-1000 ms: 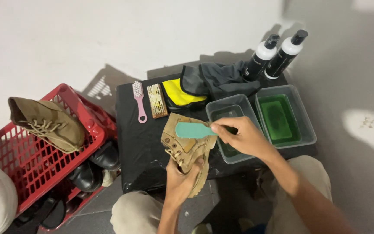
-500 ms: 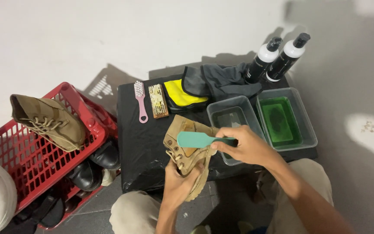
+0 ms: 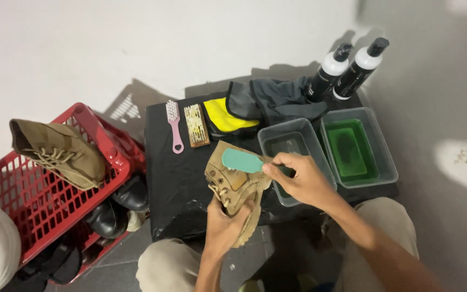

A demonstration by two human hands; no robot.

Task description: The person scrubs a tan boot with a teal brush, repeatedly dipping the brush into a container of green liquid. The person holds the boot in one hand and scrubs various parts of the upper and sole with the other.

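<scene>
My left hand (image 3: 224, 223) grips a tan lace-up boot (image 3: 235, 184) from below, holding it over the front of a black-covered table (image 3: 175, 184). My right hand (image 3: 298, 179) holds a teal brush (image 3: 242, 160) by its handle, with the brush head pressed on the boot's upper side. Just right of the boot sits a clear tub (image 3: 290, 141) of dark liquid, close under my right hand.
A second tub (image 3: 359, 147) holds green liquid. Two black bottles with white collars (image 3: 347, 67) stand at the back right. A pink brush (image 3: 174, 127), a wooden brush (image 3: 196, 125), and yellow and grey cloths (image 3: 255, 105) lie on the table. A red basket (image 3: 39, 200) at left carries another tan boot (image 3: 58, 152) and black shoes.
The brush has moved from the tub side onto the boot, shifting slightly down and left across it. The boot has turned a little in my left hand.
</scene>
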